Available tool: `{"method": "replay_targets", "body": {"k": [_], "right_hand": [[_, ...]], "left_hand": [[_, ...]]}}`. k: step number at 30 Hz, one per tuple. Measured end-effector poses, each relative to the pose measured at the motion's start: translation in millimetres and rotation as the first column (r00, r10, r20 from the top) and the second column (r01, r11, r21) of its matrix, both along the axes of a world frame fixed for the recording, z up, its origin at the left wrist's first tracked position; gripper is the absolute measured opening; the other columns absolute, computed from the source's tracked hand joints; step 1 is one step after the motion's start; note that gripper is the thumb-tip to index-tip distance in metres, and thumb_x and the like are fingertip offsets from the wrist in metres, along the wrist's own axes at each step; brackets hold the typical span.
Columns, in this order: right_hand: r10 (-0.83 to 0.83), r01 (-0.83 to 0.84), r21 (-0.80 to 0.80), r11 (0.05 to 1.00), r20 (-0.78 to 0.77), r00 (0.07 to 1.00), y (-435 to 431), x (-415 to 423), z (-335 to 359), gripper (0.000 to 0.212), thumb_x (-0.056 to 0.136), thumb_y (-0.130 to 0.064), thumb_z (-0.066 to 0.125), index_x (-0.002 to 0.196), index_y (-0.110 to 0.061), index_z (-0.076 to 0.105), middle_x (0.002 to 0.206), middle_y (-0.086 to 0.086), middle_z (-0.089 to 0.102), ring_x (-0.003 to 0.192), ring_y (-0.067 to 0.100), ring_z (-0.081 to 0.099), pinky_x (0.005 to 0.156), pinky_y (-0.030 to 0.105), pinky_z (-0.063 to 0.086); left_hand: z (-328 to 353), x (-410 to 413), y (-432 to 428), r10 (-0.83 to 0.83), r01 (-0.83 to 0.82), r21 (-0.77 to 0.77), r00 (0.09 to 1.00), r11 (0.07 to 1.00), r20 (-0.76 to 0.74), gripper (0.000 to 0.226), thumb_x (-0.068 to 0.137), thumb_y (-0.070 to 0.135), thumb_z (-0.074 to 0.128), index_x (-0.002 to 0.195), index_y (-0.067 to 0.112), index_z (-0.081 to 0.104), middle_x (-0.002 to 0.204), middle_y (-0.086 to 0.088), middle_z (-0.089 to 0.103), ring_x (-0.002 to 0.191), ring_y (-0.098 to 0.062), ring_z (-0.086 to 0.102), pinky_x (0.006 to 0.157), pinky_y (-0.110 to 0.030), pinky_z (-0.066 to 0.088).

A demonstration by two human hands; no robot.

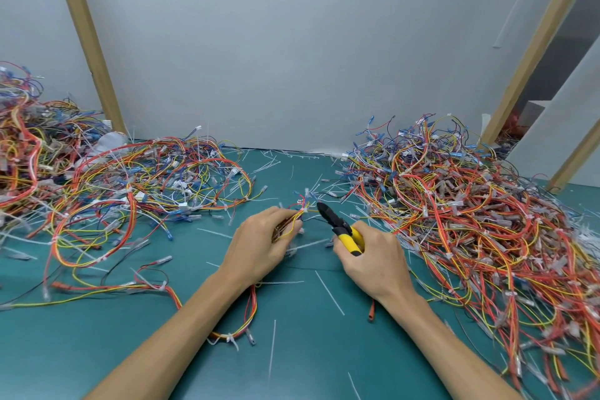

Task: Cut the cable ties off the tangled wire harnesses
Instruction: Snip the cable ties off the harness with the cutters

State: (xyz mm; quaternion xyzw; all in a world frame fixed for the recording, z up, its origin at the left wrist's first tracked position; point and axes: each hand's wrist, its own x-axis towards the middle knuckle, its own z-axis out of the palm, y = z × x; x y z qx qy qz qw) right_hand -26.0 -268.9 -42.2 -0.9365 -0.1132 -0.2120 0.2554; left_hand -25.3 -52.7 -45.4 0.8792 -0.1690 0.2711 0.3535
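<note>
**A:** Obs. 1, hands. What do you have?

**B:** Left hand (259, 247), centre of frame, fingers curled round a small wire harness (292, 221). Red, yellow and blue leads fan out past the fingertips. Right hand (373, 256), just to its right, grips the yellow handles of the cutters (339, 226).

**A:** Cutter position?

**B:** Black nose points to the upper left, tip just beside the harness end. A white cable tie (305, 209) sits on the leads there. Whether blade and tie touch: cannot tell from where I stand.

**A:** Rest of that harness?

**B:** It trails from under the left wrist toward the lower frame and loops on the green desk (130, 360).

**A:** Stock?

**B:** Large right pile (470, 221), tangled, reaching the lower right corner. Flatter left pile (146, 178) at left centre. Taller heap (22, 140) at the left edge. All orange, yellow and blue, with white ties through them.

**A:** Desk surface?

**B:** Loose tie strips (329, 292), white, scattered between the piles and round both forearms. An orange lead end (371, 312) lies just beside the right forearm.

**A:** Background?

**B:** Grey wall (292, 42). Wooden post (84, 36) at upper left, second post (539, 42) leaning at upper right.
</note>
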Motion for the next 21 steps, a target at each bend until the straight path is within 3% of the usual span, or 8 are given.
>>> {"method": "replay_targets", "body": {"k": [3,5,7,9,11,13,18,21], "right_hand": [[-0.021,0.019,0.091,0.996,0.024,1.0,-1,0,0,0.043,0.083,-0.055,0.059,0.065,-0.02,0.041,0.05,-0.003,0.04,0.051,0.011,0.043,0.046,0.028,0.028],[-0.009,0.003,0.132,0.991,0.042,0.999,-1,-2,-1,0.046,0.081,-0.059,0.055,0.066,-0.018,0.042,0.052,-0.002,0.04,0.051,0.012,0.042,0.048,0.028,0.029],[-0.002,-0.007,0.162,0.987,0.055,0.998,-2,-2,-2,0.045,0.08,-0.058,0.055,0.066,-0.018,0.041,0.053,-0.002,0.04,0.052,0.015,0.041,0.049,0.03,0.029],[0.002,-0.014,0.18,0.984,0.063,0.998,-1,-2,-2,0.043,0.082,-0.055,0.059,0.066,-0.019,0.04,0.055,-0.002,0.04,0.053,0.016,0.04,0.05,0.03,0.029],[0.009,-0.022,0.193,0.981,0.067,0.998,-2,0,-3,0.04,0.085,-0.049,0.065,0.068,-0.021,0.041,0.057,-0.003,0.042,0.055,0.014,0.041,0.05,0.029,0.03],[0.016,-0.032,0.229,0.973,0.072,0.997,-4,2,-4,0.037,0.086,-0.043,0.068,0.069,-0.025,0.041,0.059,-0.004,0.042,0.056,0.012,0.041,0.05,0.025,0.029],[0.109,-0.15,0.455,0.878,0.116,0.987,-2,1,0,0.028,0.088,-0.052,0.055,0.085,-0.024,0.057,0.067,0.0,0.056,0.062,0.012,0.054,0.059,0.025,0.042],[0.195,-0.185,0.657,0.73,0.059,0.979,1,-2,2,0.032,0.09,-0.051,0.05,0.097,-0.024,0.067,0.078,0.002,0.069,0.069,0.016,0.07,0.065,0.036,0.054]], "left_hand": [[6,-4,4,-0.12,0.078,-0.192,0.967,0.978,-0.223,0.047,0.094,0.053,0.045,0.133,0.029,0.057,0.095,0.018,0.069,0.079,0.001,0.059,0.08,-0.019,0.044],[11,-5,11,-0.181,0.126,-0.172,0.918,0.977,-0.354,0.061,0.095,0.062,0.03,0.146,0.031,0.042,0.126,0.018,0.06,0.104,0.005,0.055,0.095,-0.018,0.037],[20,-5,20,-0.186,0.15,-0.121,0.894,0.981,-0.408,0.062,0.098,0.058,0.019,0.145,0.027,0.045,0.122,0.014,0.058,0.104,0.008,0.054,0.096,-0.014,0.035],[33,0,30,-0.094,0.088,-0.033,0.934,0.996,-0.344,0.053,0.103,0.042,0.023,0.134,0.018,0.058,0.105,0.004,0.06,0.093,0.002,0.059,0.086,-0.013,0.038],[43,6,39,0.044,-0.029,0.096,0.987,0.995,-0.154,0.037,0.105,0.021,0.035,0.129,0.008,0.06,0.112,-0.007,0.062,0.103,-0.018,0.06,0.092,-0.023,0.04],[44,-1,41,0.128,-0.128,0.063,0.992,0.99,-0.001,0.029,0.102,0.009,0.04,0.124,0.005,0.058,0.113,-0.008,0.061,0.103,-0.022,0.058,0.094,-0.03,0.042],[24,-41,34,0.179,-0.17,-0.119,0.982,0.978,0.064,0.021,0.099,0.026,0.037,0.083,0.016,0.047,0.066,0.008,0.046,0.062,-0.011,0.045,0.06,-0.027,0.034],[22,-49,29,0.09,-0.095,0.075,0.994,0.993,0.058,0.032,0.091,0.032,0.031,0.064,0.016,0.035,0.051,0.003,0.03,0.048,-0.022,0.034,0.051,-0.038,0.031]]}}
